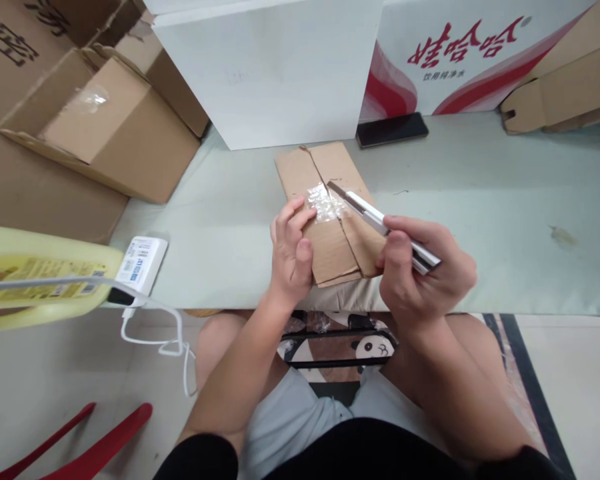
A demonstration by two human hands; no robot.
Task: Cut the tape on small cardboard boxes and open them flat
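Observation:
A small flat cardboard box (pixel 325 247) lies on the pale green tabletop, with a crinkled piece of clear tape (pixel 324 202) across its middle seam. My left hand (pixel 293 250) grips the box's left side, its bent fingers reaching onto the top near the tape. In my right hand (pixel 425 273) is a utility knife (pixel 367 212) with a white and grey handle. Its blade slants up and left over the tape and seam; whether it touches them I cannot tell. The lower fingers of that hand are close to the box's right edge.
A black phone (pixel 393 130) lies before white cartons (pixel 275 73) at the back. Open cardboard boxes (pixel 130 133) stand left. A yellow jug (pixel 45 277), a white power strip (pixel 143 267) and its cable are at the left edge. Folded cardboard (pixel 570 87) sits far right.

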